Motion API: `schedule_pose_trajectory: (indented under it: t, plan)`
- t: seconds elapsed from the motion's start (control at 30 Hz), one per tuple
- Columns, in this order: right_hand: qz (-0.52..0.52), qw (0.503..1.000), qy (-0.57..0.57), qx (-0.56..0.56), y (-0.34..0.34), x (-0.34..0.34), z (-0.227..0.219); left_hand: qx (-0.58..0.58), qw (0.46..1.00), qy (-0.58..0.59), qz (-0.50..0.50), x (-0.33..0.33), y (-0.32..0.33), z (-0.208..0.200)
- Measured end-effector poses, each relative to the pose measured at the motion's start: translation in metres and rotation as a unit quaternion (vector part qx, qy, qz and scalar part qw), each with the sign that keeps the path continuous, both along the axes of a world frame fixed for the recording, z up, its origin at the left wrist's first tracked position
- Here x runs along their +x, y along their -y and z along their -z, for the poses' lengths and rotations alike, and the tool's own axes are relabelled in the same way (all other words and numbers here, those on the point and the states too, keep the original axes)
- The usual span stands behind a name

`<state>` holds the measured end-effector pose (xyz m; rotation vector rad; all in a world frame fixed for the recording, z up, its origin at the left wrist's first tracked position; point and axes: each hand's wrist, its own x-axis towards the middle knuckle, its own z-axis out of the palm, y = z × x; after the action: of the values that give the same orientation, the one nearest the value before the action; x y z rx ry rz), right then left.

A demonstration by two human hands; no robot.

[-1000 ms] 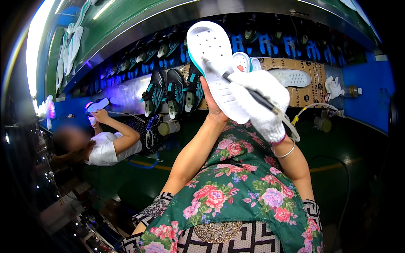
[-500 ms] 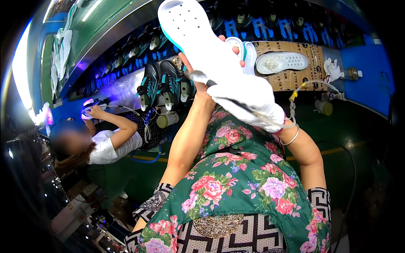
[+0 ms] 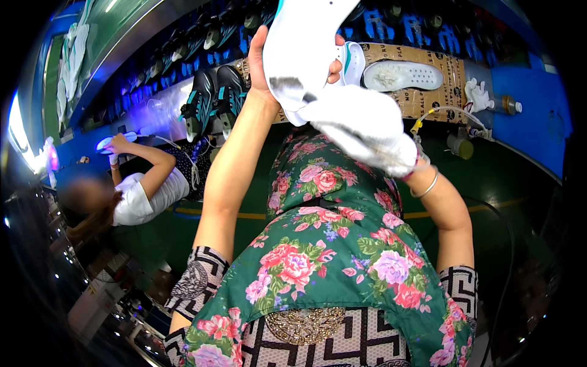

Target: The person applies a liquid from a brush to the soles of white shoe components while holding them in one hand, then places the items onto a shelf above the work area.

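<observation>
A floral apron fills the lower centre. Above it, the gloved right hand wraps around a brush, its bristles blurred over the white sole at top centre. The left hand has its grip around that sole, which partly hides the worktop behind: teal-edged soles, a pale sole on cardboard, black shoes to the left. Racked shoes line the upper left.
</observation>
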<state>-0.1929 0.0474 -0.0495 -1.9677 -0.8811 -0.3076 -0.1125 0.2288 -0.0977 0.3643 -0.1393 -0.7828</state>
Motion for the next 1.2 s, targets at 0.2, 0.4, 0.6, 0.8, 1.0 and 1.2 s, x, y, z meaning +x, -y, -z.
schedule_pose_trajectory:
  t: [0.2, 0.4, 0.6, 0.8, 1.0, 1.2]
  plan:
    - [0.064, 0.972, -0.204, 0.094, -0.002, -0.011, -0.017, -0.046, 0.993, 0.028, 0.104, 0.014, 0.0, 0.0]
    - [-0.001, 0.999, 0.052, -0.011, -0.008, -0.017, 0.007, 0.012, 0.992, -0.001, 0.128, 0.024, -0.004, -0.004]
    - [0.091, 0.968, -0.183, 0.145, -0.006, -0.009, 0.0, -0.041, 0.99, 0.025, 0.133, 0.03, -0.009, 0.001]
    - [0.064, 0.796, -0.473, 0.372, 0.019, -0.006, 0.002, 0.03, 0.996, -0.08, 0.027, 0.007, -0.001, 0.004]
    - [0.199, 0.973, -0.022, 0.118, 0.049, 0.039, -0.011, 0.049, 0.993, -0.103, -0.008, -0.046, 0.011, -0.007]
    - [0.063, 0.899, -0.317, 0.297, 0.06, -0.005, -0.031, 0.047, 0.998, -0.035, -0.021, -0.048, 0.003, -0.022]
